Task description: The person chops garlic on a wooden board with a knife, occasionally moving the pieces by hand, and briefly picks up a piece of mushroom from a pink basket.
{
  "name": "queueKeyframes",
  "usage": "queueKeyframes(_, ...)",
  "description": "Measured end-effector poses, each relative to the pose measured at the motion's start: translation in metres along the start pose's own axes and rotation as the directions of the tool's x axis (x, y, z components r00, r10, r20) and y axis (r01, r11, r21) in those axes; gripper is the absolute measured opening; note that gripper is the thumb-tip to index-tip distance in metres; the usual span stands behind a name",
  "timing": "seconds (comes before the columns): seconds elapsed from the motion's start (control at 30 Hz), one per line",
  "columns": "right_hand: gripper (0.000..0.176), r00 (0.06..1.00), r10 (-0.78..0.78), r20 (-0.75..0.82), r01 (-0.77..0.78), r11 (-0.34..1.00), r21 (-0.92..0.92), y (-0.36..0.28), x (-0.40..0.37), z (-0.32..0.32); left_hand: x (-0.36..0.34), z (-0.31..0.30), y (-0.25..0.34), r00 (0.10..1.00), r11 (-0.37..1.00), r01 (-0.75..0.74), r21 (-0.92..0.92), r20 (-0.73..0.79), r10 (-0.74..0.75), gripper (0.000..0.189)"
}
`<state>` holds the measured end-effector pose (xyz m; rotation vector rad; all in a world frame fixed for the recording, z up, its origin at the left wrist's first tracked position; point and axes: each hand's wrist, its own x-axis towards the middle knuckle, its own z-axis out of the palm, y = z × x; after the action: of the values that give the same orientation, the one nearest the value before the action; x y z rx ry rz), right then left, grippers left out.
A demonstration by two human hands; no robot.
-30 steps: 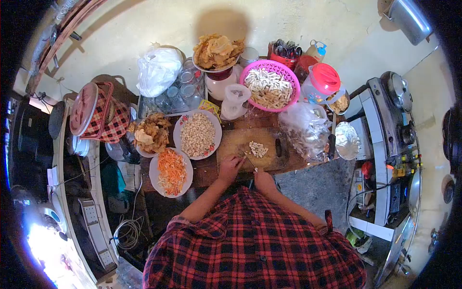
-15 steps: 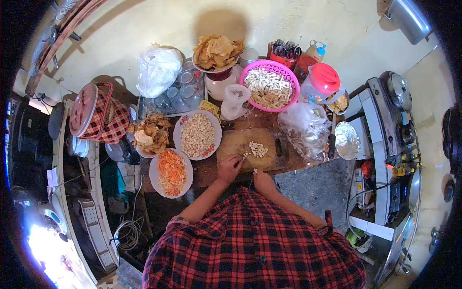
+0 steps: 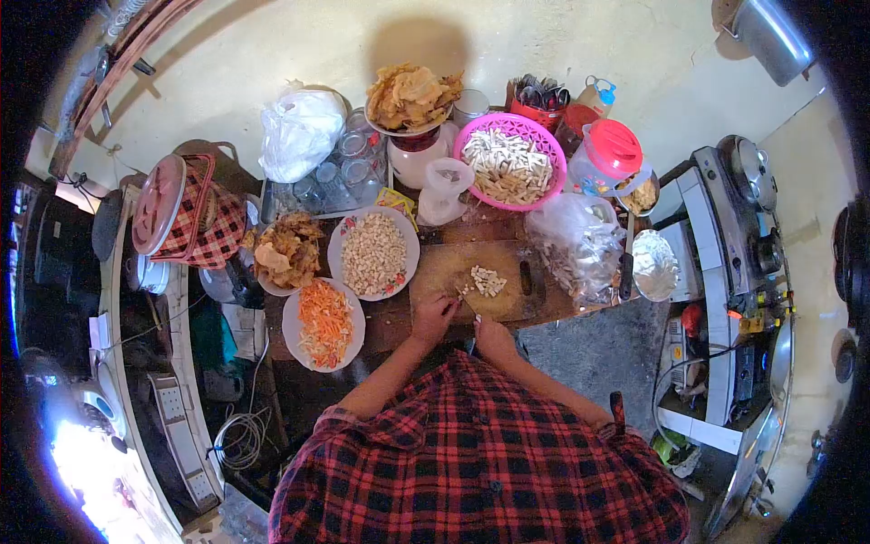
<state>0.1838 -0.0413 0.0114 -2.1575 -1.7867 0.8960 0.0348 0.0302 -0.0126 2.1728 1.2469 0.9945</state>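
Left hand [image 3: 435, 315] rests at the near edge of the cutting board [image 3: 446, 265], fingers curled down as if pinning a small pale piece, though what they press is too small to tell. Right hand [image 3: 494, 337] has its fingers closed round the knife [image 3: 471, 306], blade angled toward the left fingertips, probably so the cut lands just beside them. Diced pieces [image 3: 488, 281] lie heaped mid-board, clear of the blade; the plate of cubes [image 3: 333, 258] and plate of carrot strips [image 3: 288, 331] sit just left, within easy reach.
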Motion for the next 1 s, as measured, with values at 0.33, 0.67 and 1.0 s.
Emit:
queueKeyframes(0.33,0.032,0.998,-0.057,0.006,0.057,0.996,-0.073,0.006,0.002,0.008,-0.001,0.001,-0.003,0.998,1.0,-0.029,-0.007,-0.052,0.029,0.01)
queueKeyframes(0.67,0.029,0.999,0.049,0.019,-0.049,0.999,0.013,0.009,0.004,-0.014,0.009,-0.003,0.003,0.997,0.999,0.038,-0.002,0.073,-0.038,0.01)
queueKeyframes(1.0,0.028,0.994,-0.037,-0.107,0.068,0.951,0.302,0.051,0.0,-0.043,0.053,0.024,0.004,0.955,0.999,-0.034,0.018,0.294,0.027,0.013)
